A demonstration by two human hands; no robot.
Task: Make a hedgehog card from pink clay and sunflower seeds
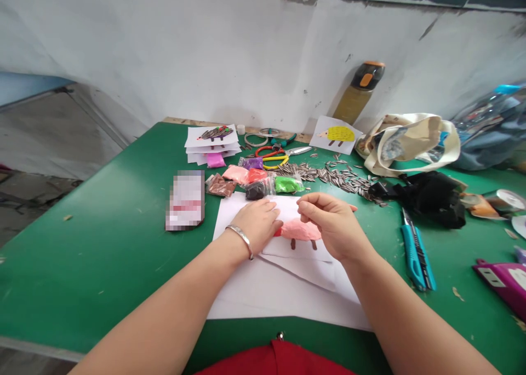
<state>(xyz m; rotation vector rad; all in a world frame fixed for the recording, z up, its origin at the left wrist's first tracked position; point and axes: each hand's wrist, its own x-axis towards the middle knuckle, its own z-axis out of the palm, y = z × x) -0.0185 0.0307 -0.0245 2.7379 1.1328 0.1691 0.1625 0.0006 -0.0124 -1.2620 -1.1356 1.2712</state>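
A pink clay animal shape (302,230) with brown legs lies on a small white sheet (287,250), which rests on larger white paper (246,304). My left hand (257,224), with a silver bangle at the wrist, lies flat on the sheet at the shape's left end. Under its thumb side shows a bit of red. My right hand (331,221) hovers over the shape's right end, thumb and forefinger pinched together. Whatever is between those fingertips is too small to make out. Just beyond the paper are bags of coloured clay (257,189) and a heap of sunflower seeds (329,172).
Scissors (283,155) lie behind the clay bags. At left is a blurred phone-like object (186,201). A teal utility knife (417,254) lies right of the paper, near a black bag (439,200). A bottle (359,93) and cloth bag (411,142) stand behind.
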